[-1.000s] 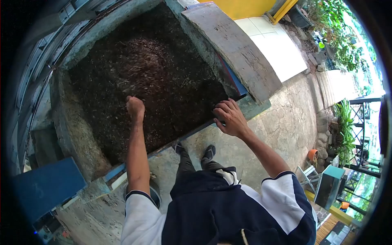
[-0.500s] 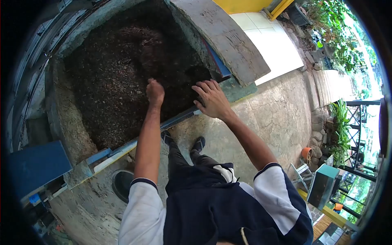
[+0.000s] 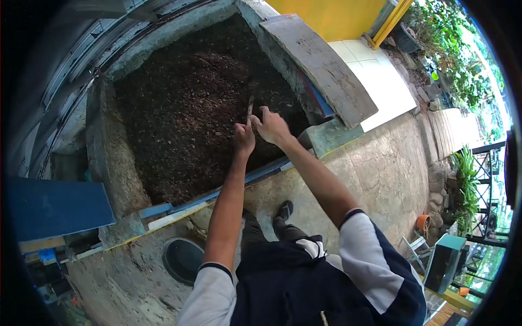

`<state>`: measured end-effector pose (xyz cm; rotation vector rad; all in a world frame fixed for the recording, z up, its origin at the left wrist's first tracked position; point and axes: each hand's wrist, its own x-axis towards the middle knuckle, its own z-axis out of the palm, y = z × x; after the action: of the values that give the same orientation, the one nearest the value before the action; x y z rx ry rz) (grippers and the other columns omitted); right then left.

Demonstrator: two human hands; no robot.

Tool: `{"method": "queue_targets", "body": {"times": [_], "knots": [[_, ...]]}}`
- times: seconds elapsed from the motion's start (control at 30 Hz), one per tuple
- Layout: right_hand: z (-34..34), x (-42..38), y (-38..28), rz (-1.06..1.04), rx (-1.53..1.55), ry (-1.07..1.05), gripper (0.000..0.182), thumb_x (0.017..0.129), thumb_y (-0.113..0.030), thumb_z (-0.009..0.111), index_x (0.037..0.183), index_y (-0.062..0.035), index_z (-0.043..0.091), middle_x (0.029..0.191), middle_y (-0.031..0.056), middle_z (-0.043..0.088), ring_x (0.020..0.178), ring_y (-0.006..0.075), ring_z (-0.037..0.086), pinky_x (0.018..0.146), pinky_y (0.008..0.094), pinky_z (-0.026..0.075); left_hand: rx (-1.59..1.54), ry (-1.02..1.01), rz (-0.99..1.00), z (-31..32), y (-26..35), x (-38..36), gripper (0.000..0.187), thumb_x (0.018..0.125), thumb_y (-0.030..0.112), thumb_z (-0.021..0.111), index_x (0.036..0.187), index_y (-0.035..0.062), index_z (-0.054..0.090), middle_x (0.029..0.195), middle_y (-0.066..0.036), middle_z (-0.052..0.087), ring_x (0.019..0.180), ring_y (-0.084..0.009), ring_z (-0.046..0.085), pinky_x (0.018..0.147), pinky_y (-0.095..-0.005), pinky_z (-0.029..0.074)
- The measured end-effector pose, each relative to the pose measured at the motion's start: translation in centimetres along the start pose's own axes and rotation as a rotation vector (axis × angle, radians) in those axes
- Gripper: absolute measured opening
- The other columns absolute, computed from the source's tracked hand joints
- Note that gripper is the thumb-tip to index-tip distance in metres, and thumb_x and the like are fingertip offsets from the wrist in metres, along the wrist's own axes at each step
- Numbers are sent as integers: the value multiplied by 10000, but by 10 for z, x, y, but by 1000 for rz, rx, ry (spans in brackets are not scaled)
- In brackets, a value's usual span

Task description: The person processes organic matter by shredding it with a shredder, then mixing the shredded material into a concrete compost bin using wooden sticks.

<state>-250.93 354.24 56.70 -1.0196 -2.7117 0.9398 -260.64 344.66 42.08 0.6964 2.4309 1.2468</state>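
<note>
Slim stick (image 3: 250,105) juts from our closed left hand (image 3: 244,140) over dark soil (image 3: 185,130), toward the right side of the walled bed (image 3: 128,163). Our right hand (image 3: 273,129), half open, is beside it, contact unclear. We seem to be steadying it; shifting it calls for a firm left hold. We can read no lettering.

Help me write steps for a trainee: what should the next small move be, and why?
Probably close the right hand on the thin stick: only the left hand seems to grip it, the right is beside it, looking open, and a second grip might steady it over the soil.
</note>
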Motion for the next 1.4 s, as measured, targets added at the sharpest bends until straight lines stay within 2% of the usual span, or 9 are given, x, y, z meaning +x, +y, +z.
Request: {"method": "queue_targets", "body": {"times": [0.1,0.2,0.43,0.57,0.67,0.8,0.93,1.17,1.4], "knots": [[109,53,14,430,617,-135,494,1022,-417,529,1192,42,596,964,185,700,908,314,710,777,470,549,-227,-71,-3,-31,5,-9,459,1035,425,452,1070,-24,546,895,-244,667,874,-439,670,721,-509,508],[150,47,8,625,1119,-262,480,1034,-383,522,1213,62,524,1022,255,678,962,365,695,790,485,563,-589,-325,-445,-67,25,-26,267,1073,346,434,1049,83,468,681,-11,458,480,-127,434,392,-328,322],[258,31,-100,671,704,-253,411,1029,-262,528,1282,55,461,1138,253,651,1026,381,674,855,469,562,-452,-7,-242,-88,-181,-33,236,1066,290,421,1150,80,490,855,-93,532,672,-181,544,527,-398,436],[276,38,-137,561,492,-428,433,1028,-235,522,1331,49,399,1242,268,609,1103,358,652,851,459,560,-196,131,-335,-155,-141,-52,256,1028,220,495,1215,45,489,988,-178,659,923,-320,666,739,-456,522],[309,27,-170,281,586,-507,340,1064,-222,481,1271,42,429,1009,189,638,796,241,661,620,402,546,-568,29,-599,-226,-125,-75,490,1038,387,516,1367,49,387,911,-168,659,715,-344,674,630,-437,523],[271,-2,-210,163,560,-490,241,1054,-157,458,1239,-3,476,1112,191,627,939,285,655,693,437,536,-591,222,-434,-259,-104,-116,643,1037,457,500,1482,48,279,922,-181,673,632,-344,665,647,-461,534],[191,-34,-222,-1,623,-302,193,1066,-223,496,1083,-31,484,811,83,616,598,155,579,493,348,468,-227,165,-219,-266,-134,-202,785,996,610,503,1526,52,349,1253,-212,668,1066,-324,683,913,-462,525],[129,-76,-144,-233,838,78,230,1065,-221,506,1219,-79,413,675,8,512,516,71,461,439,245,390,-412,422,-418,-201,-209,-508,535,1012,485,537,1236,6,613,1064,-144,682,977,-245,669,816,-376,524],[195,-54,10,399,647,-670,209,1051,-239,504,942,-62,526,648,42,511,442,138,456,382,276,369,-670,881,-1012,-129,-143,-748,513,1017,500,541,1241,42,594,1019,-81,703,817,-174,639,720,-345,513]]}}
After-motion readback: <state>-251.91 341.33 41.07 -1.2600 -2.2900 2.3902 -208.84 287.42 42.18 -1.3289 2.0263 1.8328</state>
